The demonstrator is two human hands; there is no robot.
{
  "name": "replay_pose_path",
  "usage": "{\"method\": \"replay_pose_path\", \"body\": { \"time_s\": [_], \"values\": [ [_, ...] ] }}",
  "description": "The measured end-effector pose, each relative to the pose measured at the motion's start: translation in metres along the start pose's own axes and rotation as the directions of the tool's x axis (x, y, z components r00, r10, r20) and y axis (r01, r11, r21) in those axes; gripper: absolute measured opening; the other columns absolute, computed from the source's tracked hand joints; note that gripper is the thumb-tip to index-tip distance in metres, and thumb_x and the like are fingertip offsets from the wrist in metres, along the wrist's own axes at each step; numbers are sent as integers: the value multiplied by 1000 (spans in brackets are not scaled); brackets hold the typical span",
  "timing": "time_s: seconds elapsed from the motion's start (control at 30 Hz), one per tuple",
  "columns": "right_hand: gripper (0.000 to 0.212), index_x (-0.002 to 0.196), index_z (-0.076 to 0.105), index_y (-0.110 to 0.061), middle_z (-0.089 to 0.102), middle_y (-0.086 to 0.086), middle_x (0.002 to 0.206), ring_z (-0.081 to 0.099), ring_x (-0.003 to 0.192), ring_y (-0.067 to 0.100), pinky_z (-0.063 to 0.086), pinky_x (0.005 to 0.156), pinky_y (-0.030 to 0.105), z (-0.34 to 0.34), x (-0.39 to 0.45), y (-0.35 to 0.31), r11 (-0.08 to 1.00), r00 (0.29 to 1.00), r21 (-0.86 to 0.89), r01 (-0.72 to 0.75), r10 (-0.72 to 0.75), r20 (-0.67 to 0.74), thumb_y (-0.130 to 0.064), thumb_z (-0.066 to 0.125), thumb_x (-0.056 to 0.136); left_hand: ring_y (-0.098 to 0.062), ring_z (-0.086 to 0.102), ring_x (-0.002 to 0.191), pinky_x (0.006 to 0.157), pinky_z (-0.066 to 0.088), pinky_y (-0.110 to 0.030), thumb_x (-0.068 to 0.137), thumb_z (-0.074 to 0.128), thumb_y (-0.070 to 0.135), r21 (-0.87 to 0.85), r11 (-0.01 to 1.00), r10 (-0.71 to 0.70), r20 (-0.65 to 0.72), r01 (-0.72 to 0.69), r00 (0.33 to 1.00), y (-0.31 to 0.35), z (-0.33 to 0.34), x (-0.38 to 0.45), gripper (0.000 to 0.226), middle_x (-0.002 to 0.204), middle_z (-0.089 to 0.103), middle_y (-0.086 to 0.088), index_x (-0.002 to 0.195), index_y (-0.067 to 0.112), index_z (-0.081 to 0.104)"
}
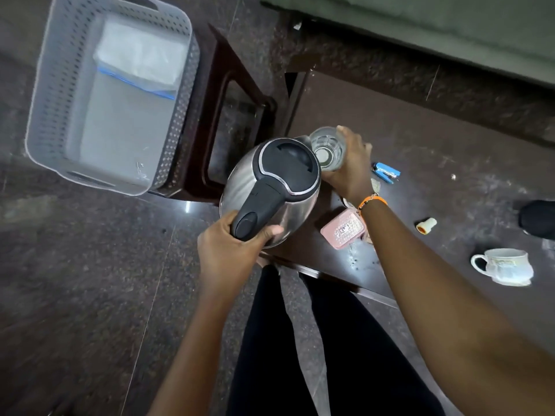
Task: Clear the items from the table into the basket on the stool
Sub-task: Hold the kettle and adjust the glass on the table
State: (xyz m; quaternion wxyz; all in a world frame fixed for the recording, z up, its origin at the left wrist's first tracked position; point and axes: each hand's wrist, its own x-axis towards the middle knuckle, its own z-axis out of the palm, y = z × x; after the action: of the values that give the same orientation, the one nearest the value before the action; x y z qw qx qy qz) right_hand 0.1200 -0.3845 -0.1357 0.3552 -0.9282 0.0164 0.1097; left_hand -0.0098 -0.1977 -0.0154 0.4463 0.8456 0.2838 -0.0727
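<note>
A dark brown table (420, 163) stands on a speckled stone floor (75, 280). The left hand (231, 250) is wrapped tight round the black handle of one steel electric kettle (270, 190); the right hand (350, 169) clasps one clear glass tumbler (326, 148) just beside the spout. On the table lie one pink case (342, 231), one teacup (501, 267), one blue stapler (386, 172). Farther left, one grey basket (45, 100) sits on a stool (216, 115) — a plastic bag (141, 55) inside.

A silver kettle (271, 187) with black lid and handle, a pale grey perforated basket (54, 85), a blue stapler (386, 172), a pink case (343, 231), a white patterned cup (504, 267) and a dark brown desk (420, 139).
</note>
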Motion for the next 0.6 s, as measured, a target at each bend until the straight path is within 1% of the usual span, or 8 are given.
{"method": "replay_pose_path", "body": {
  "time_s": [0.07, 0.17, 0.3, 0.37, 0.4, 0.5, 0.6],
  "values": [
    [81, 133, 40, -5, 47, 10, 138, 42, 126, 27, 21, 101, 32, 4, 10, 12, 1000, 1000, 22, -4, 3, 18, -26, 80, 66, 2, 42, 43, 45, 33, -7, 50, 81, 50, 23, 1000, -15, -3, 15, 1000, 0, 15, 0, 42, 42, 48, 22, 55, 18, 54],
    [84, 135, 38, -6, 46, 9, 139, 40, 129, 25, 18, 100, 25, 11, 18, 23, 1000, 998, 29, 10, -11, 55, -26, 81, 66, 3, 42, 43, 45, 33, -7, 50, 79, 54, 56, 998, -23, -6, 23, 1000, -1, 28, -1, 44, 42, 47, 23, 54, 19, 53],
    [83, 135, 39, -7, 46, 8, 140, 40, 129, 25, 18, 103, 28, 12, 15, 36, 1000, 995, 25, 17, -20, 101, -29, 81, 66, 3, 43, 43, 44, 33, -7, 50, 80, 54, 91, 995, -37, -5, 37, 999, 1, 39, -9, 45, 42, 48, 23, 50, 22, 49],
    [82, 135, 39, -7, 46, 7, 140, 40, 129, 25, 17, 101, 27, 9, 18, 39, 1000, 995, 21, 16, -18, 100, -32, 80, 68, 4, 42, 42, 43, 32, -6, 50, 80, 53, 101, 994, -33, -3, 33, 999, 5, 43, -10, 44, 42, 48, 23, 48, 24, 47],
    [81, 135, 39, -7, 45, 7, 141, 40, 129, 25, 17, 99, 26, 8, 20, 40, 1000, 994, 10, 17, -18, 107, -32, 79, 69, 4, 43, 42, 44, 33, -6, 50, 80, 55, 106, 994, -39, -4, 39, 999, 7, 44, -8, 44, 43, 49, 23, 50, 23, 50],
    [81, 139, 35, -6, 41, 8, 146, 38, 133, 24, 19, 101, 27, 8, 26, 42, 1000, 985, -8, 25, -24, 168, -27, 77, 73, 3, 42, 43, 45, 35, -9, 49, 76, 61, 131, 989, -66, -18, 67, 998, 11, 45, -3, 51, 44, 50, 22, 56, 15, 56],
    [82, 143, 30, -6, 38, 10, 149, 34, 137, 26, 21, 112, 34, 5, 20, 48, 997, 975, 72, -5, -11, 221, -13, 75, 74, 4, 46, 43, 46, 35, -10, 47, 73, 67, 130, 987, -93, -28, 96, 995, 13, 48, -3, 53, 43, 53, 19, 59, 17, 59]
  ]
}}
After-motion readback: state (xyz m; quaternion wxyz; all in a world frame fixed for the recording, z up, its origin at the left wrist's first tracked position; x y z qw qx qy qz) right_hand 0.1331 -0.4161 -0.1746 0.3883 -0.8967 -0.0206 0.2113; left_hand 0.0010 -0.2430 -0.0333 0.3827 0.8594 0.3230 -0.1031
